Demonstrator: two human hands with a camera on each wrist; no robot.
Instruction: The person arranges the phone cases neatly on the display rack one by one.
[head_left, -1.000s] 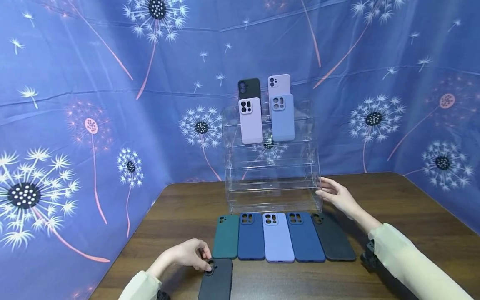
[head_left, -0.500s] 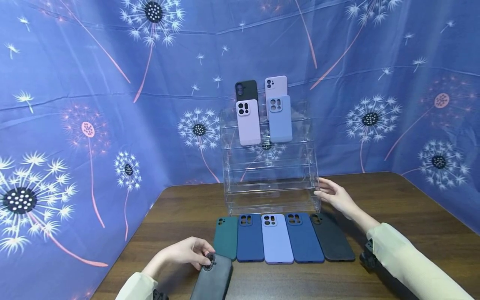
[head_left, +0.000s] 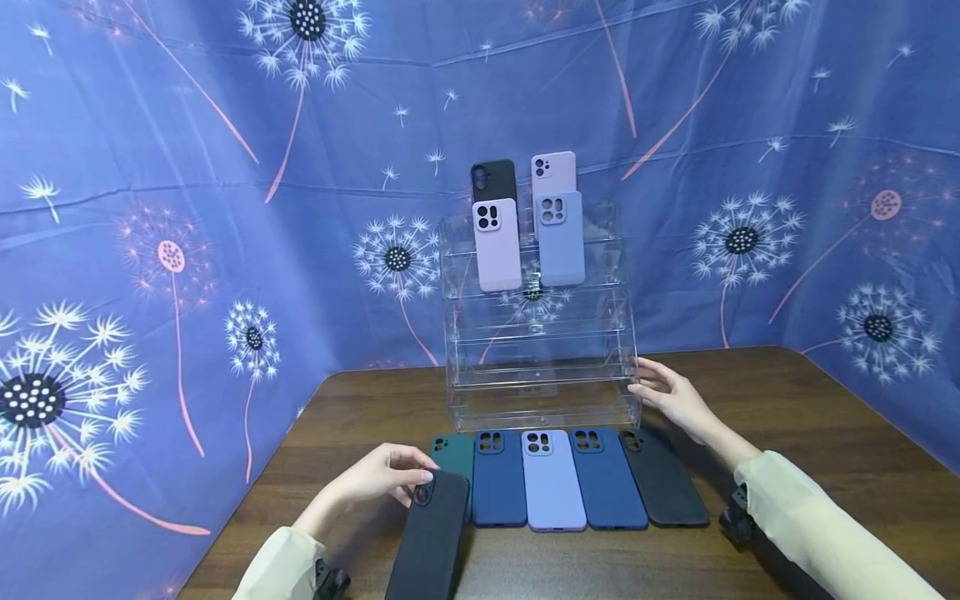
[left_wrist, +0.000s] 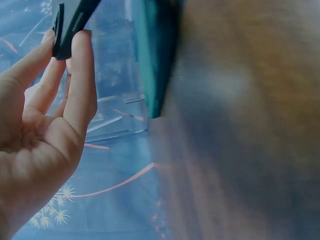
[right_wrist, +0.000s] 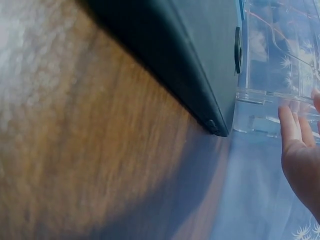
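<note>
In the head view my left hand [head_left: 386, 477] pinches a black phone case [head_left: 431, 533] by its camera end, thumb on top. The case is tilted, its upper end overlapping the teal phone case [head_left: 453, 450]. From the left wrist view, thumb and fingers hold the black case's corner [left_wrist: 64, 47] from both sides. My right hand [head_left: 675, 400] holds the right side of the clear tiered display stand [head_left: 547, 396], thumb toward its front. In the right wrist view its fingertips lie at the stand's clear edge, and part of the hand is cut off by the frame.
Beside the teal case lie two navy cases [head_left: 501, 492] [head_left: 611, 492], a lavender one [head_left: 555, 492] and a dark one [head_left: 667, 487] on the wooden table [head_left: 300, 467]. Several cases, including a light blue one [head_left: 562, 250], stand on the stand's upper tiers. A blue dandelion-print cloth [head_left: 300, 250] hangs behind.
My left hand has raised the black case's camera end off the table and moved it forward, over part of the teal case. The right hand stays at the stand.
</note>
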